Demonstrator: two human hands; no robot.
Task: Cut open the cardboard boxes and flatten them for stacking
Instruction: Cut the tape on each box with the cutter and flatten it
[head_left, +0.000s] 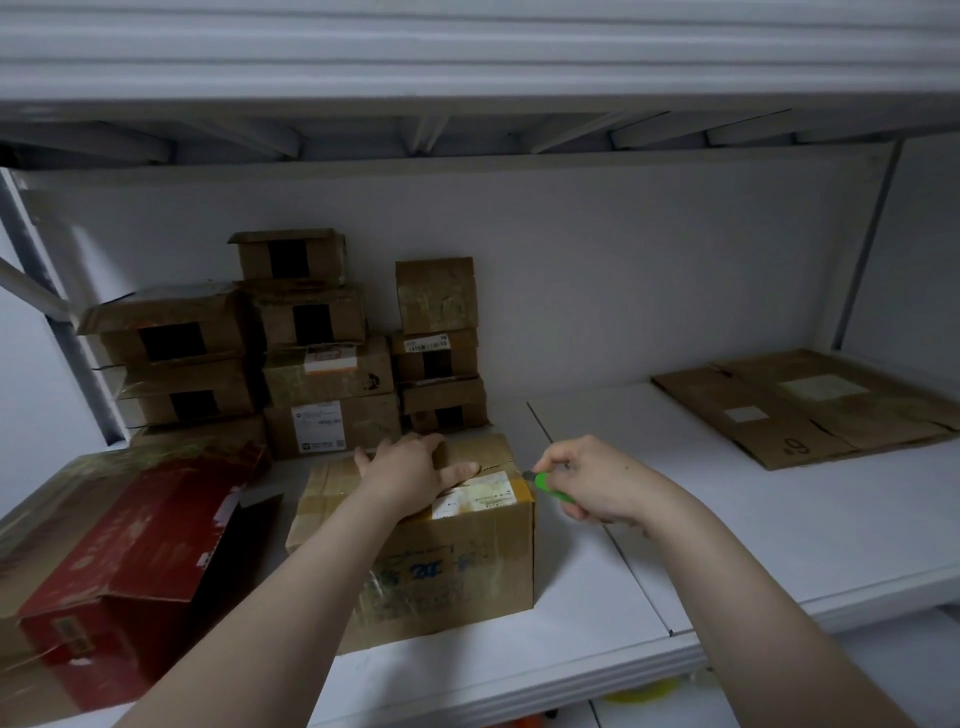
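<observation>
A: Item one, the work piece?
B: Cardboard box (441, 561), brown, taped shut, paper label on top. Location: front middle of the white shelf (727, 545), with the red box (135, 545) just to its left and bare shelf to its right.
A: Hands?
B: Left hand (410, 470): laid flat on the box top, fingers straight, thumb out toward the label, pressing down. Right hand (597, 480): curled round a green utility knife (553, 487), its tip at the box's top right edge, by the taped seam. The two hands are apart, with the label between them.
A: Handling notes for the box?
B: Judged light and probably empty. Walls stiff but easily dented; tape glossy, likely a little slick under a blade. Hold: palm on the lid, clear of the cut line, as now. For flattening, take it by opposite corners once the seams are slit.
A: Hazards?
B: The blade could skid along the tape toward the left thumb, which lies near the seam.
A: Other stock?
B: Stack of small boxes (332, 384) against the back wall, not yet flattened. Flattened cardboard (810, 410) at the far right of the shelf, well apart from the work piece
</observation>
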